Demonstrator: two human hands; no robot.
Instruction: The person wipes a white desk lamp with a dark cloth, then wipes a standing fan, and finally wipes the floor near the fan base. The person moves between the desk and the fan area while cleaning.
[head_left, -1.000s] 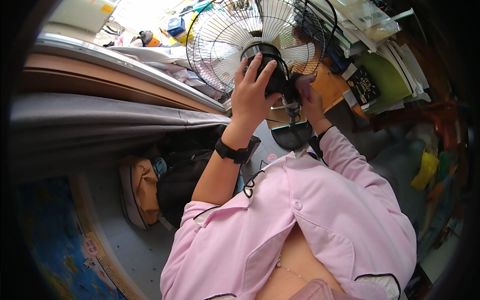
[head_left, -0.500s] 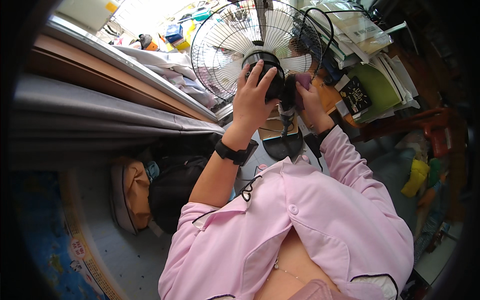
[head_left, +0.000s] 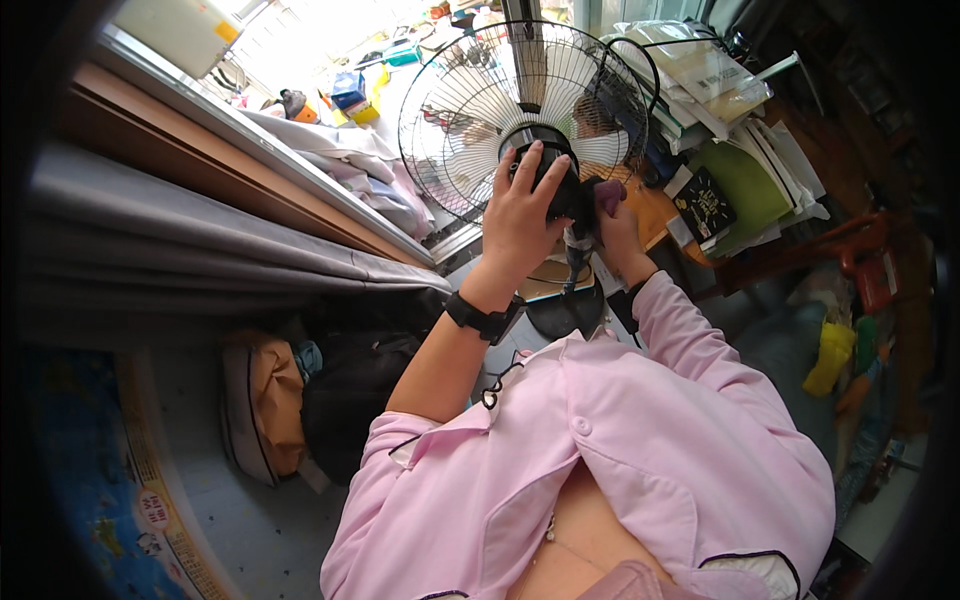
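Observation:
A black pedestal fan (head_left: pixel 422 150) with a round wire cage and pale blades stands in front of me, its back toward me. My left hand (head_left: pixel 525 220) lies over the black motor housing (head_left: pixel 537 137) behind the cage, fingers bent round it. Against the housing's right side my right hand (head_left: pixel 618 232) presses a bunched purple cloth (head_left: pixel 609 196), its fingers closed on it. Below the hands, the neck of the stand (head_left: pixel 576 255) goes down to a round black base (head_left: pixel 560 316) on the floor.
Papers and plastic-wrapped packets (head_left: pixel 700 85) are piled at the right, beside a green folder (head_left: pixel 745 190). A grey curtain (head_left: pixel 220 245) and window frame run along the left. A black bag (head_left: pixel 355 390) and an orange-brown bag (head_left: pixel 275 405) sit on the floor.
The fan and both hands appear slightly lower and farther right in the picture. My left hand stays on the housing. The purple cloth looks more bunched in my right hand.

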